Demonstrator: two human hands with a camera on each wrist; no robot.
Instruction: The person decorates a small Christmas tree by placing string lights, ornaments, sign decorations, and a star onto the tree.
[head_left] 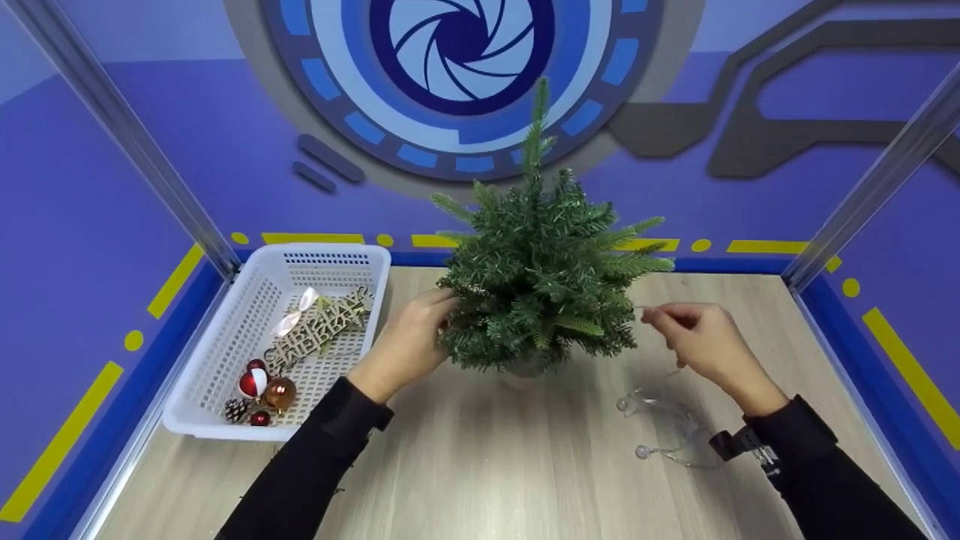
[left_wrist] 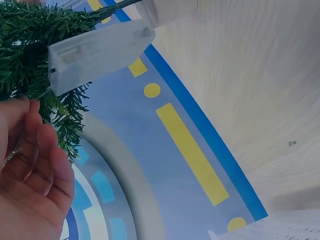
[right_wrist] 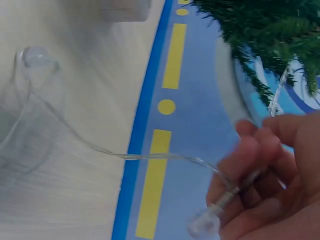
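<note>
A small artificial Christmas tree [head_left: 540, 277] stands upright in a pale pot [head_left: 523, 375]. On its left side, my left hand [head_left: 412, 334] is among the lower branches. In the left wrist view its thumb and fingertips pinch a thin clear wire beside a translucent battery box [left_wrist: 102, 55]. Right of the tree, my right hand [head_left: 709, 345] pinches the clear wire of a string of lights [right_wrist: 170, 156], which stretches to the branches. One round bulb [right_wrist: 204, 223] dangles under the right fingers. More of the string lies on the table, with clear bulbs [head_left: 643, 451].
A white perforated basket [head_left: 180, 409] stands at left. In it lie a wooden letter sign [head_left: 319, 330], a pale bow [head_left: 296, 311], a copper bauble [head_left: 280, 393], red baubles [head_left: 259, 418] and a pinecone [head_left: 236, 409]. Blue printed panels [head_left: 187, 135] enclose the table.
</note>
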